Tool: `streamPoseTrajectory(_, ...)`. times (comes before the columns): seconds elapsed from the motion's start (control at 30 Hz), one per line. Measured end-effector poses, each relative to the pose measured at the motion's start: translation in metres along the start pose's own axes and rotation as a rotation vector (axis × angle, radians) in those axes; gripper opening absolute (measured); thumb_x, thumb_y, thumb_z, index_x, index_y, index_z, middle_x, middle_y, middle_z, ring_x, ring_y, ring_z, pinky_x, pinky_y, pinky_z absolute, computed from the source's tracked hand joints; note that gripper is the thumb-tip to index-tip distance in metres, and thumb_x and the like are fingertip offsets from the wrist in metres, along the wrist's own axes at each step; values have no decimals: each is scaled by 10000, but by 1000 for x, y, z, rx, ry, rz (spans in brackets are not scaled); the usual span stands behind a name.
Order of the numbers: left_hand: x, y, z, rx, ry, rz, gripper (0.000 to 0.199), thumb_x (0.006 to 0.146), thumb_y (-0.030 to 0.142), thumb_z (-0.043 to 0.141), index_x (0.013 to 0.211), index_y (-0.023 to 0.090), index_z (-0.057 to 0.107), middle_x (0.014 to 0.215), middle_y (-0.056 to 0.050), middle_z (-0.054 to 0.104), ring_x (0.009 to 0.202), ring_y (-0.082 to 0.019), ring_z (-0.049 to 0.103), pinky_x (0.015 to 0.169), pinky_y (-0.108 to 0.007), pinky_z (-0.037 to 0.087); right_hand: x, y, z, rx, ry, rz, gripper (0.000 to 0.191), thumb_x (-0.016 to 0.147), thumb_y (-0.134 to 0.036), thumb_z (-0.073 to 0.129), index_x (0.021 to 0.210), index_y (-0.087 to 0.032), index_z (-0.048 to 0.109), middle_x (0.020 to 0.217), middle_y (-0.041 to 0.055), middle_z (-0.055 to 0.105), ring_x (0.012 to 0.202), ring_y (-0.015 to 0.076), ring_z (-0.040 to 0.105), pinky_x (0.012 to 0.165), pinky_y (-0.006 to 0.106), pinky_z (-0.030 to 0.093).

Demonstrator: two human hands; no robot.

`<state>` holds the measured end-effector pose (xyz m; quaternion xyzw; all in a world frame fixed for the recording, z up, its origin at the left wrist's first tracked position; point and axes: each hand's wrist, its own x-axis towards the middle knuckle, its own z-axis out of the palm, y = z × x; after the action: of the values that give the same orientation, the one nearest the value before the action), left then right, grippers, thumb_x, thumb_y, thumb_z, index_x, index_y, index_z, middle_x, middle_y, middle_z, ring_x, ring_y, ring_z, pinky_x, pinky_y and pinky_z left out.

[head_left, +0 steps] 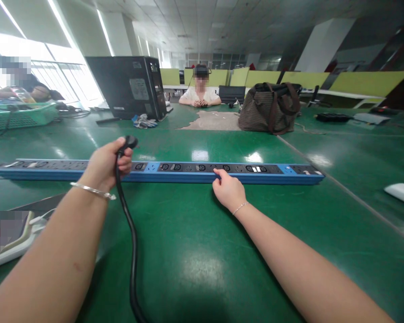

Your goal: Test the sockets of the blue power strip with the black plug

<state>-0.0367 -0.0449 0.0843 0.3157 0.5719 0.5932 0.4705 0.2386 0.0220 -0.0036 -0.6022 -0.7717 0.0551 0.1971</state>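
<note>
A long blue power strip [168,177] with black socket panels lies across the green table. My left hand [106,161] is closed round a black power plug [131,141], held up above the left half of the strip. From the plug a thick black cable [132,233] hangs down past my wrist to the bottom of the view. My right hand [229,190] is at the strip's front edge, right of its middle. Its fingers are curled against the edge, with a fingertip on the top face; part of the grip is hidden.
Behind the strip stand a black computer case [131,87], blue-white gloves [144,121] and a brown bag [269,107]. A green basket [23,115] is at left, a white object [402,193] at right. One person [200,92] sits opposite; another [30,83] is far left.
</note>
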Motion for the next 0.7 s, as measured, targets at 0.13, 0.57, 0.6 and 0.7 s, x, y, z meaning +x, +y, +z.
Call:
streamPoseTrajectory(0.13,-13,28,-33,102,60,108,346,896,373,313,606,193,362,359,72,219,314,-34,208,333,-138,191,0,1,0,5,7,-7,414,844,-278,370,1223,-301,535,883,40,712,808,226,669,713,318,482)
streamPoseTrajectory(0.57,33,-2,-88,507,277,-296,329,873,371,336,604,189,384,322,76,246,264,-53,225,299,-141,147,0,1,0,-4,1,-7,422,836,-285,362,1222,-301,532,843,49,708,786,241,669,685,327,479)
streamPoseTrajectory(0.6,36,-3,-91,516,286,-299,339,869,380,336,592,191,381,320,76,238,258,-57,220,292,-146,144,0,1,0,-1,-2,-7,421,835,-284,363,1220,-301,533,850,49,708,789,241,669,687,326,478)
streamPoseTrajectory(0.7,44,-7,-98,505,268,-317,363,862,394,330,564,194,383,326,73,225,251,-65,214,280,-156,144,0,1,0,5,-3,-6,419,834,-284,362,1216,-302,534,841,50,707,785,244,668,683,327,477)
